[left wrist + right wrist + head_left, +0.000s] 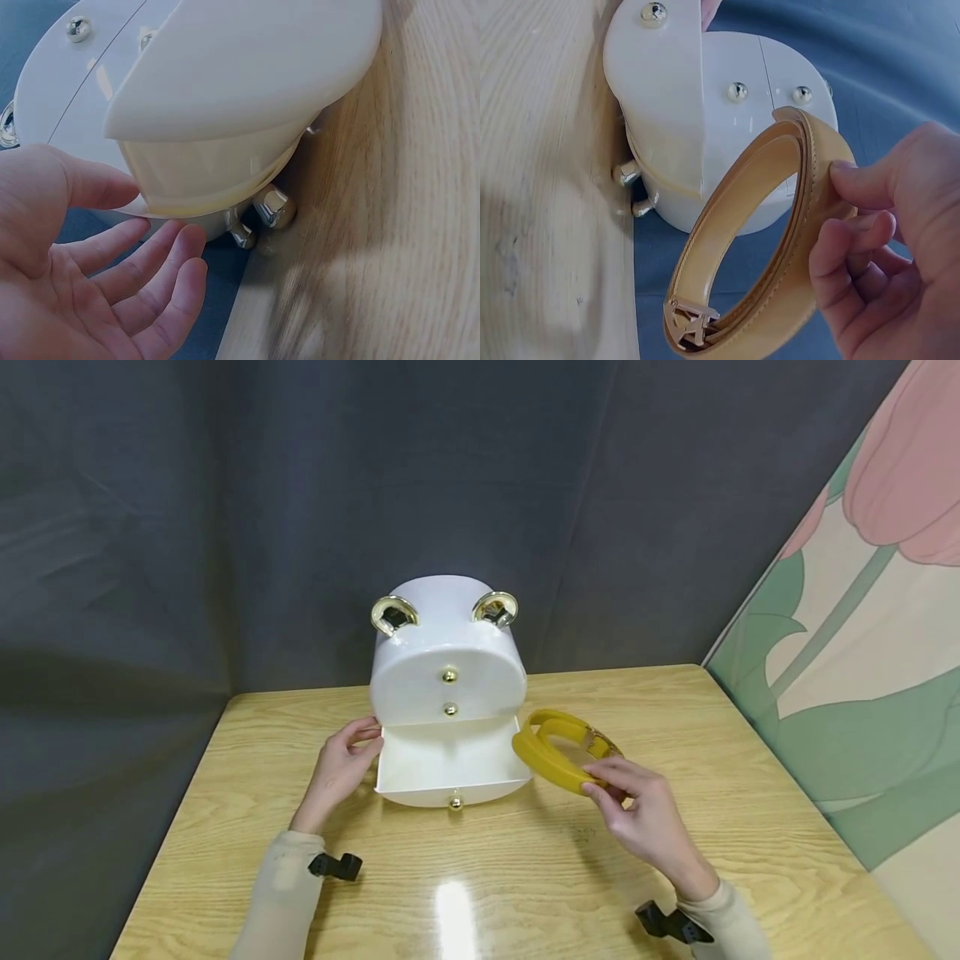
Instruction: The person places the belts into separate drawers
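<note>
A white storage box (448,610) with gold ear-like rings and gold knobs stands on the table, its lower drawer (450,756) pulled out with bare white inside. My left hand (348,766) is at the drawer's left side; in the left wrist view the thumb (105,187) touches or nearly touches the drawer's side wall, and the fingers are loosely bent below it. My right hand (637,810) pinches a coiled yellow belt (551,760), held just right of the drawer above the table. The belt's metal buckle (691,324) shows at the coil's far end.
The wood-grain table (450,860) carries the box near its back edge. A dark curtain (420,485) hangs behind and to the left. At the right stands a panel with a tulip print (862,652). Small gold feet (274,206) hold up the box.
</note>
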`<state>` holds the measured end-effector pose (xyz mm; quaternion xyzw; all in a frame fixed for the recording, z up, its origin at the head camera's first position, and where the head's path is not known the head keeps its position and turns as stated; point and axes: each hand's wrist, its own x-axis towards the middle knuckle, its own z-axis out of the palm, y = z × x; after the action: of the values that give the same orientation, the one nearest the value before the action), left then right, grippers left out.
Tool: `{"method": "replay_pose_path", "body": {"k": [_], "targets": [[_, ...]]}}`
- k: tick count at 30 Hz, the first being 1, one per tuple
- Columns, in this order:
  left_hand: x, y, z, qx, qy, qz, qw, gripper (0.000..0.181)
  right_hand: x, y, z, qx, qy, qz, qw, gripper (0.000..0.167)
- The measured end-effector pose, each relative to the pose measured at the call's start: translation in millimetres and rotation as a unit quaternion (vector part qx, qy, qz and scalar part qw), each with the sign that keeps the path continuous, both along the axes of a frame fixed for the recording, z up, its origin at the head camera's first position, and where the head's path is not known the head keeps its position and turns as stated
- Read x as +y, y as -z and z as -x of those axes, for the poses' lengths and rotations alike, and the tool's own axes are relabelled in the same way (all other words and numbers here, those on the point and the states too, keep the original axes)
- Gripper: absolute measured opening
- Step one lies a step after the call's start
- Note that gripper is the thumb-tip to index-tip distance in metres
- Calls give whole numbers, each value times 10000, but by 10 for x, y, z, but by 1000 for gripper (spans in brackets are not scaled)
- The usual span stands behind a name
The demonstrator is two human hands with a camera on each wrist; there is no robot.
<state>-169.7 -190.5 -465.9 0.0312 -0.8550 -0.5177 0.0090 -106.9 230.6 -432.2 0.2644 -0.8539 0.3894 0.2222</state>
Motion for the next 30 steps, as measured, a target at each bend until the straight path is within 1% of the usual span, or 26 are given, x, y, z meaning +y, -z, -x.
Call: {"method": "replay_pose_path", "body": {"k": [3, 9, 13, 21, 30], "targets": [[-9, 5, 0, -8, -10, -30, 10000, 50, -42, -18, -10, 111, -196, -64, 9997, 28], [-19, 0, -1, -26, -26, -14, 10000, 49, -162, -67, -24, 505, -745, -62, 9959, 31], [-18, 3, 3, 4, 10, -32, 10000, 48, -228, -84, -26, 506, -954, -141, 9940, 31], [-1, 9, 2, 25, 28, -24, 10000, 47, -328, -126, -46, 261, -1005, -321, 9941, 26], [2, 17, -7, 30, 45, -16, 10000, 47, -438, -137, -46, 463, -1256, -409, 9902, 27]]}}
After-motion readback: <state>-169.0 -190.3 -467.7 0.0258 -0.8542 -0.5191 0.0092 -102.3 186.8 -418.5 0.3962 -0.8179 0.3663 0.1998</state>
